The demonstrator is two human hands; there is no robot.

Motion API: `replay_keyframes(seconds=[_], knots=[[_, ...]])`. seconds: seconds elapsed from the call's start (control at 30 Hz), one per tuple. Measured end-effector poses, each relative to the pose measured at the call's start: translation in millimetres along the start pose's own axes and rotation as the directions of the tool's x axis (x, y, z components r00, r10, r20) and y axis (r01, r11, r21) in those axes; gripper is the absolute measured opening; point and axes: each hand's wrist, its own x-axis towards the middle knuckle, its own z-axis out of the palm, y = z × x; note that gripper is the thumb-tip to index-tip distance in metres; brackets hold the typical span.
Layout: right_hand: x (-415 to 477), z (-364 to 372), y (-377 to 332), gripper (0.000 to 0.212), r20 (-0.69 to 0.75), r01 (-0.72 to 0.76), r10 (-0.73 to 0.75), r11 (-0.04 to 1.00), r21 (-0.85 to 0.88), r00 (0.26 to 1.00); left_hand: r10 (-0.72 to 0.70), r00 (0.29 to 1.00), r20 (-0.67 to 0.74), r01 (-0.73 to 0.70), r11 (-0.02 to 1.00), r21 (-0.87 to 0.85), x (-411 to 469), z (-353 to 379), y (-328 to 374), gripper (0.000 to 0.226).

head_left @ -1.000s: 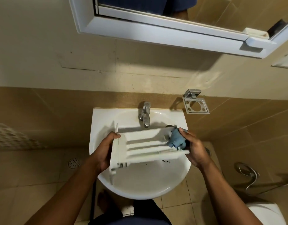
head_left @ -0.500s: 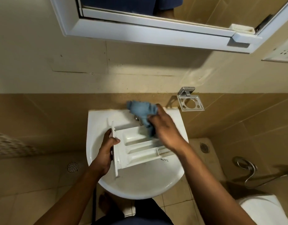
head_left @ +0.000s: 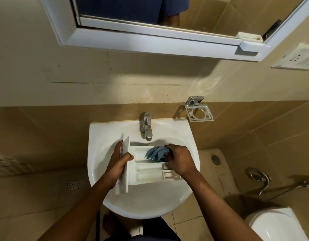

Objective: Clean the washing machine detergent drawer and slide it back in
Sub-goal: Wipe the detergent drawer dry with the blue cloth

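The white detergent drawer [head_left: 146, 173] is held over the white sink [head_left: 98, 153], compartments facing up and its front panel to the left. My left hand [head_left: 118, 164] grips that front panel, thumb hooked over its inner side. My right hand [head_left: 179, 161] grips a blue cloth [head_left: 156, 153] and pushes it down into the drawer's far, largest compartment. The two nearer, narrow compartments lie uncovered.
A chrome tap [head_left: 146, 126] stands at the back of the sink, just behind the drawer. A chrome soap holder [head_left: 199, 112] is fixed to the wall on the right. A toilet [head_left: 279, 225] stands at the lower right, a mirror cabinet [head_left: 150, 40] hangs above.
My right hand brought the blue cloth from the tap area down into the drawer's far compartment. The drawer has tilted flatter in my left hand.
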Motion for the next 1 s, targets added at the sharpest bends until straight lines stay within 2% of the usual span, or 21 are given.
replay_keyframes(seconds=[0.07,0.13,0.2,0.3,0.43,0.53,0.6,0.67,0.73,0.83,0.9,1.0], knots=[[0,-12,3,0.006,-0.184,-0.100,0.125,0.985,0.141,0.975,-0.012,1.000,-0.024,0.013,1.000,0.009,5,4,0,0.108],[1,-23,9,0.012,-0.322,-0.175,0.271,0.939,0.297,0.907,-0.022,0.999,-0.042,0.023,1.000,0.016,13,4,-4,0.114],[1,-29,15,0.017,-0.351,-0.195,0.339,0.901,0.386,0.873,-0.042,0.997,-0.066,0.043,0.999,0.011,14,6,-3,0.112],[3,-30,19,0.016,-0.314,-0.183,0.355,0.866,0.466,0.880,-0.058,0.993,-0.098,0.059,0.998,0.009,15,9,-6,0.088],[3,-19,21,0.013,-0.251,-0.183,0.382,0.800,0.571,0.890,-0.089,0.983,-0.160,0.097,0.994,0.042,27,12,-24,0.091],[3,-11,20,0.010,-0.199,-0.185,0.395,0.744,0.642,0.897,-0.065,0.968,-0.241,0.089,0.992,0.087,25,25,-19,0.058],[4,-7,18,0.008,-0.151,-0.191,0.403,0.690,0.698,0.903,-0.050,0.960,-0.275,0.081,0.992,0.102,27,28,-19,0.050],[6,-5,16,0.008,-0.089,-0.178,0.387,0.602,0.778,0.918,-0.039,0.956,-0.291,0.077,0.990,0.121,30,28,-22,0.046],[7,-7,13,0.014,-0.009,-0.170,0.375,0.443,0.880,0.927,-0.038,0.951,-0.307,0.087,0.985,0.148,33,26,-26,0.047],[8,-13,7,0.022,0.098,-0.187,0.368,0.217,0.958,0.925,-0.041,0.947,-0.320,0.118,0.967,0.226,39,26,-32,0.037],[11,-15,4,0.024,0.139,-0.208,0.370,0.152,0.966,0.919,-0.062,0.945,-0.322,0.139,0.965,0.222,43,25,-35,0.037],[14,-17,0,0.026,0.178,-0.232,0.364,0.109,0.967,0.914,-0.071,0.944,-0.323,0.147,0.965,0.218,44,22,-38,0.061]])
